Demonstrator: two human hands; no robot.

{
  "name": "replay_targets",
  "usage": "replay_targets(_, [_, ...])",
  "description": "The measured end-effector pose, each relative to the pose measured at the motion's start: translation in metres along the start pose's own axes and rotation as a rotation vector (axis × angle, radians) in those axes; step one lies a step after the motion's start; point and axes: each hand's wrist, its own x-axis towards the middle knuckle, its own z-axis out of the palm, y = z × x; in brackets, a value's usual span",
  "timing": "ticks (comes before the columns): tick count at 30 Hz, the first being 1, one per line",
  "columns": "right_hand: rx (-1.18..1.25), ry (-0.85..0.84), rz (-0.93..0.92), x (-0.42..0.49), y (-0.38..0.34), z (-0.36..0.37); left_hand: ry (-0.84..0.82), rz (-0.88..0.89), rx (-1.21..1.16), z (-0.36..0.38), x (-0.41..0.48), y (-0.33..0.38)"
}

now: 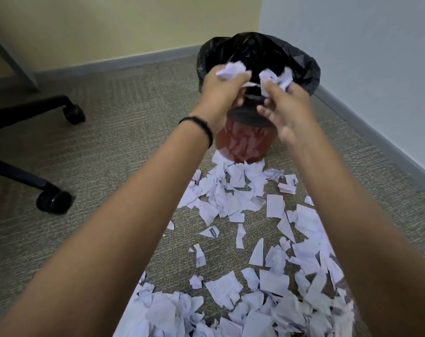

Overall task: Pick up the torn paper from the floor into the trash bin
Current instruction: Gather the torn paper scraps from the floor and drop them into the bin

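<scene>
A red trash bin (243,144) lined with a black bag (301,69) stands on the carpet near the wall corner. Both my arms reach out over its mouth. My left hand (221,91) grips a crumpled wad of torn paper (232,70) above the bag's opening. My right hand (288,105) holds another crumpled wad (277,79) beside it, thumb and fingers partly spread. Several torn white paper pieces (233,190) lie scattered on the floor from the bin's foot toward me, thickest in a heap (206,312) at the bottom.
Black office chair legs with castors (72,114) (53,200) stand on the left. A grey desk leg (14,57) slants at the upper left. Walls with grey baseboard (377,139) close the corner behind and right of the bin. Grey-green carpet (124,147) covers the floor.
</scene>
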Motion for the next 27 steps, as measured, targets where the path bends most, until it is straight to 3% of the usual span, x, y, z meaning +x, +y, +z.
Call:
replay_targets(3, [0.054,-0.125,0.076,0.014,-0.014,0.008,-0.034,-0.053,-0.112,0.011,0.017,0.014])
replay_targets(6, [0.016,-0.149,0.013,0.005,-0.017,-0.001,-0.097,0.15,0.2,0.011,0.011,0.006])
replay_targets(11, [-0.093,-0.057,-0.191,-0.026,0.014,-0.04,-0.051,0.416,0.591,-0.011,-0.013,-0.049])
replay_targets(15, [-0.572,-0.046,-0.008,-0.048,0.089,-0.097,-0.157,0.126,0.847,-0.044,-0.045,-0.121])
replay_targets(20, [-1.207,-0.259,0.429,-0.083,0.187,-0.164,-0.54,-0.242,1.22,-0.062,-0.1,-0.221])
replay_targets(23, [-1.39,-0.298,0.436,-0.115,0.22,-0.165,-0.668,-0.16,1.49,-0.07,-0.114,-0.249])
replay_targets(27, [-1.679,-0.387,0.314,-0.144,0.241,-0.146,-0.591,-0.067,1.564,-0.082,-0.101,-0.253])
